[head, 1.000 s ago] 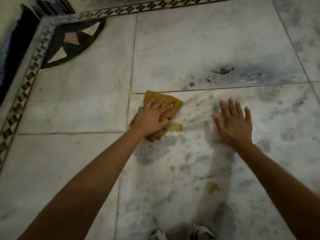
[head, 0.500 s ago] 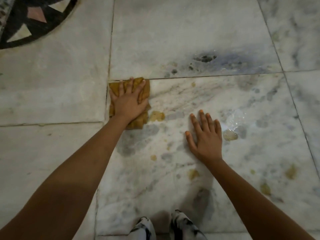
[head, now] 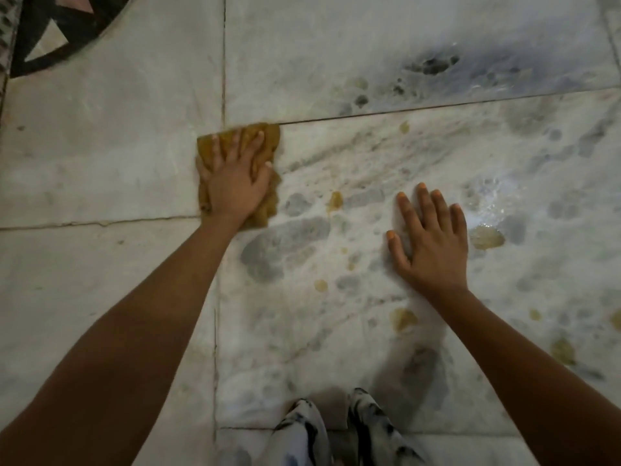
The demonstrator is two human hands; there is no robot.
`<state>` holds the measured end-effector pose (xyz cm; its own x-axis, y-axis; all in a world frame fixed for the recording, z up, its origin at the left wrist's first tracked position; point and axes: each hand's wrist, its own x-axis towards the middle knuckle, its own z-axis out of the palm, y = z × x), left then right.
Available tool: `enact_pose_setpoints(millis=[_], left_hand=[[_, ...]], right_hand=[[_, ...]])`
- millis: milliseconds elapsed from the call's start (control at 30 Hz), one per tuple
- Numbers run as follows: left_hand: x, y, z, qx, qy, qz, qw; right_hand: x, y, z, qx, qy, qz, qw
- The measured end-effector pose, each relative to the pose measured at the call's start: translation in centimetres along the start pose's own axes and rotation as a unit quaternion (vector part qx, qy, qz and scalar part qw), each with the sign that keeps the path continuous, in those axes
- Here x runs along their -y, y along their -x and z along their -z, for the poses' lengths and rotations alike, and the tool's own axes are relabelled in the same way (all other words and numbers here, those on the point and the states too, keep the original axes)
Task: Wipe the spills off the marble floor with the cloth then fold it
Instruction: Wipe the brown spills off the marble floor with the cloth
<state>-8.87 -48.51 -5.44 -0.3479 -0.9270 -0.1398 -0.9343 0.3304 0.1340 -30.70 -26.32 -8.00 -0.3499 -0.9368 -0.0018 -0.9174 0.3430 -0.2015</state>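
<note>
A mustard-brown cloth (head: 268, 139) lies bunched on the white marble floor (head: 111, 163), at the corner where two tile seams meet. My left hand (head: 235, 183) presses flat on top of it, fingers spread, covering most of it. My right hand (head: 431, 240) rests flat on the bare floor to the right, fingers apart, holding nothing. Several yellowish spills dot the tile: one (head: 335, 200) just right of the cloth, a larger puddle (head: 486, 237) beside my right hand, and smaller ones (head: 403, 319) lower down.
A dark inlaid medallion (head: 64, 31) fills the upper left corner. A wet, shiny patch (head: 497, 200) sits above the large puddle, and a dark stain (head: 433, 63) marks the far tile. My patterned trouser legs (head: 336, 432) are at the bottom edge.
The view has tilted down and toward me, showing more spills at the right. My left hand has kept the cloth near the seam corner. My right hand has stayed flat on the floor.
</note>
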Motion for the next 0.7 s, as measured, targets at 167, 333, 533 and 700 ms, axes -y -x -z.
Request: enact_pose_setpoints(millis=[167, 333, 533, 700], left_hand=[[-8.1, 0.2, -1.3, 0.048, -0.023, -0.141, 0.989], [-5.7, 8.5, -2.9, 0.022, -0.068, -0.377, 0.923], [1.1, 4.5, -1.0, 0.020, -0.056, -0.136, 0.989], [-3.9, -1.3, -0.1, 0.065, -0.021, -0.021, 0.997]], right_hand=[[0.1, 0.0, 0.3, 0.008, -0.005, -0.003, 1.000], [-0.1, -0.1, 0.1, -0.003, 0.001, 0.000, 1.000], [-0.1, 0.0, -0.1, -0.009, 0.006, 0.003, 1.000], [0.0, 0.0, 0.1, 0.002, 0.002, 0.003, 1.000]])
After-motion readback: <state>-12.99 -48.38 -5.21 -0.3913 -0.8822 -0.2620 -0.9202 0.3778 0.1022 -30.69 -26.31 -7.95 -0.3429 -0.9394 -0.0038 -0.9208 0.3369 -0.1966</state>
